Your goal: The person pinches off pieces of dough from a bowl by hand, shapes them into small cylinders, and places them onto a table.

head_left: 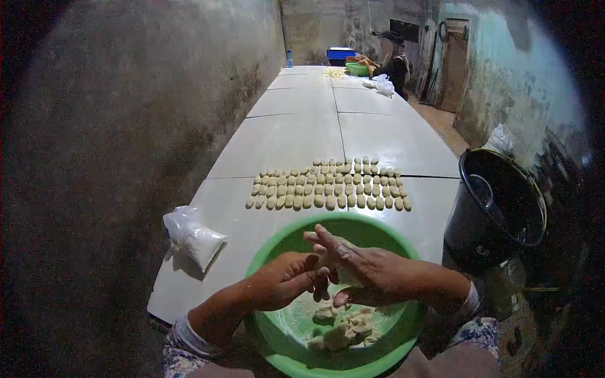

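Note:
My left hand (293,280) and my right hand (365,268) are raised over a green basin (271,343), their fingertips close together. The left fingers are bent but apart. On the right hand the fingers are stretched out and white with flour, and the thumb stands away from them. No piece shows plainly between the hands. Below them, torn lumps of pale dough (353,327) lie in the flour-dusted basin. Just beyond its far rim, many small oval dough pieces (328,189) are laid out in close rows on the white table (283,142).
A plastic bag of white powder (195,239) lies on the left. To the right stands a black bucket (485,214). At the table's far end a person (397,66) sits beside another green basin (358,68) and a blue crate (340,55). A wall (138,126) borders the left side.

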A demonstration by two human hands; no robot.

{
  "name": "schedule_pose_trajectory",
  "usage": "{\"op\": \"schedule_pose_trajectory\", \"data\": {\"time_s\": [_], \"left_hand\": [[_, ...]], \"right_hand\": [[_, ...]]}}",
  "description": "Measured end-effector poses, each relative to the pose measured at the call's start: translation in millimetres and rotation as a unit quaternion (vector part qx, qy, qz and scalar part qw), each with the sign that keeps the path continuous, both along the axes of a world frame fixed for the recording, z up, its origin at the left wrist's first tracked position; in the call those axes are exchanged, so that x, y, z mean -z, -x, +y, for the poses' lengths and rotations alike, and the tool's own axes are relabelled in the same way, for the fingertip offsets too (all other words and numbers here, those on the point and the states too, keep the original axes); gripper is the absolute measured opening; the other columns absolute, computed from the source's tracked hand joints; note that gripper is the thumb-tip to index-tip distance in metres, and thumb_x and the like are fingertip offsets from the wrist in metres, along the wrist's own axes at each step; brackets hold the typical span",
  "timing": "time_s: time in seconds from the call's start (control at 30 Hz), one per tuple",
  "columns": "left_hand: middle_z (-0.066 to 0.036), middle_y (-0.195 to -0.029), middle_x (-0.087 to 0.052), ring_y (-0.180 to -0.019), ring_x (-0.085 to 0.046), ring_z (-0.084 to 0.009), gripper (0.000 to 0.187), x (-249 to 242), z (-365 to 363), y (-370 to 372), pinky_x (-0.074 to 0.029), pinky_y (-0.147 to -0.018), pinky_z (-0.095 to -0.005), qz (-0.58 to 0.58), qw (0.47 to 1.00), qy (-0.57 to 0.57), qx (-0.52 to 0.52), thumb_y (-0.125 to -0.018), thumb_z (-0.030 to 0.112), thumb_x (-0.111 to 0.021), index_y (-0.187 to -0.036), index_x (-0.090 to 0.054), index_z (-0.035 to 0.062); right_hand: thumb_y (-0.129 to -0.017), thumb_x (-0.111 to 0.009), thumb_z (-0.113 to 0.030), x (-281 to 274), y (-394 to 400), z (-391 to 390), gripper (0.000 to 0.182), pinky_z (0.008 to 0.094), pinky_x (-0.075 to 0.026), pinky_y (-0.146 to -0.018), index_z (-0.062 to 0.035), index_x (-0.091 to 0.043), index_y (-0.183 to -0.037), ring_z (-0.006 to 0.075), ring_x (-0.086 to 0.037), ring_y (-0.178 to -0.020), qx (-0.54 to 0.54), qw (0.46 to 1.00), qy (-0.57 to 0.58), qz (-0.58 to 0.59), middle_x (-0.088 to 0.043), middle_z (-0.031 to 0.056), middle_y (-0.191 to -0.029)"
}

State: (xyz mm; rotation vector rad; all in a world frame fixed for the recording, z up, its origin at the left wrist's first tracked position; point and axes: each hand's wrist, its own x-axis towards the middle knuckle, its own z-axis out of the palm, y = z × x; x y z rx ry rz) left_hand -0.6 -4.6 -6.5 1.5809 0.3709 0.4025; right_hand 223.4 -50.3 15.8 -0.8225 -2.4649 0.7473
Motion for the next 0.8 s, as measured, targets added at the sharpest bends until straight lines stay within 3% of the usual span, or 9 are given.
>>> {"op": "schedule_pose_trajectory", "data": {"time_s": [0.07,0.13,0.2,0.23,0.27,0.33,0.37,0.6,0.8], "left_hand": [[-0.007,-0.077,-0.062,-0.071,-0.058,-0.0126,0.037,3,2,0,-0.047,-0.067,-0.0287,0.026,0.996,-0.086,0.011,-0.100,0.030,-0.041,-0.096,-0.057,-0.0031],[-0.008,-0.076,-0.062,-0.071,-0.058,-0.0145,0.037,-2,2,-1,-0.047,-0.067,-0.0295,0.025,0.994,-0.101,0.017,-0.101,0.029,-0.040,-0.097,-0.057,-0.0035],[-0.010,-0.076,-0.062,-0.070,-0.059,-0.0168,0.035,-3,1,-3,-0.048,-0.067,-0.0311,0.060,0.990,-0.121,0.023,-0.100,0.028,-0.041,-0.097,-0.057,-0.0029],[-0.011,-0.077,-0.062,-0.070,-0.060,-0.0187,0.034,0,3,-2,-0.048,-0.067,-0.0320,0.017,0.984,-0.168,0.050,-0.100,0.028,-0.042,-0.098,-0.057,-0.0021],[-0.011,-0.077,-0.062,-0.070,-0.060,-0.0187,0.034,0,3,-2,-0.048,-0.067,-0.0320,0.017,0.984,-0.168,0.050,-0.100,0.028,-0.042,-0.098,-0.057,-0.0021],[-0.010,-0.079,-0.061,-0.071,-0.060,-0.0183,0.033,-1,3,-1,-0.048,-0.068,-0.0324,0.063,0.988,-0.135,0.037,-0.099,0.029,-0.043,-0.100,-0.057,-0.0010],[-0.008,-0.080,-0.060,-0.072,-0.059,-0.0178,0.035,-2,4,-1,-0.049,-0.070,-0.0325,0.046,0.989,-0.129,0.050,-0.099,0.032,-0.043,-0.102,-0.056,-0.0010],[-0.008,-0.078,-0.061,-0.073,-0.060,-0.0174,0.036,0,8,-1,-0.049,-0.071,-0.0330,0.039,0.986,-0.138,0.083,-0.098,0.033,-0.044,-0.106,-0.053,-0.0004],[-0.010,-0.078,-0.063,-0.072,-0.061,-0.0187,0.036,-4,4,-3,-0.049,-0.070,-0.0334,0.040,0.981,-0.176,0.069,-0.098,0.033,-0.044,-0.098,-0.056,-0.0012]], "right_hand": [[-0.083,-0.066,-0.035,5,2,0,0.102,0.0395,-0.032,-0.108,-0.0026,0.006,-0.147,0.0399,-0.030,-0.134,0.010,0.995,0.050,0.087,-0.012,0.0253,-0.151],[-0.086,-0.063,-0.038,0,3,-1,0.099,0.0402,-0.034,-0.106,-0.0036,0.007,-0.147,0.0396,-0.035,-0.131,0.020,0.994,-0.024,0.108,-0.018,0.0239,-0.150],[-0.087,-0.060,-0.038,-4,1,-3,0.095,0.0426,-0.036,-0.104,-0.0061,0.006,-0.148,0.0400,-0.041,-0.127,-0.002,0.999,0.041,-0.032,-0.025,0.0234,-0.147],[-0.088,-0.060,-0.033,3,2,-1,0.081,0.0437,-0.043,-0.097,-0.0097,-0.012,-0.148,0.0392,-0.049,-0.118,0.019,0.999,-0.015,0.028,-0.042,0.0237,-0.135],[-0.088,-0.060,-0.033,1,2,-1,0.081,0.0437,-0.043,-0.097,-0.0097,-0.012,-0.148,0.0392,-0.049,-0.118,0.019,0.999,-0.014,0.028,-0.042,0.0237,-0.135],[-0.088,-0.060,-0.025,-6,1,1,0.054,0.0408,-0.050,-0.084,-0.0101,-0.040,-0.136,0.0356,-0.058,-0.102,0.065,0.997,-0.025,0.037,-0.055,0.0193,-0.115],[-0.087,-0.059,-0.016,5,0,3,0.030,0.0372,-0.053,-0.073,-0.0074,-0.056,-0.116,0.0305,-0.063,-0.085,0.043,0.995,-0.063,0.062,-0.059,0.0136,-0.097],[-0.087,-0.058,-0.010,-3,1,4,0.022,0.0368,-0.053,-0.070,-0.0040,-0.059,-0.109,0.0287,-0.063,-0.079,0.036,0.994,-0.048,0.092,-0.061,0.0129,-0.092],[-0.088,-0.057,-0.014,4,0,3,0.027,0.0429,-0.051,-0.078,-0.0049,-0.057,-0.113,0.0349,-0.063,-0.086,0.034,0.997,-0.054,0.032,-0.062,0.0161,-0.096]]}}
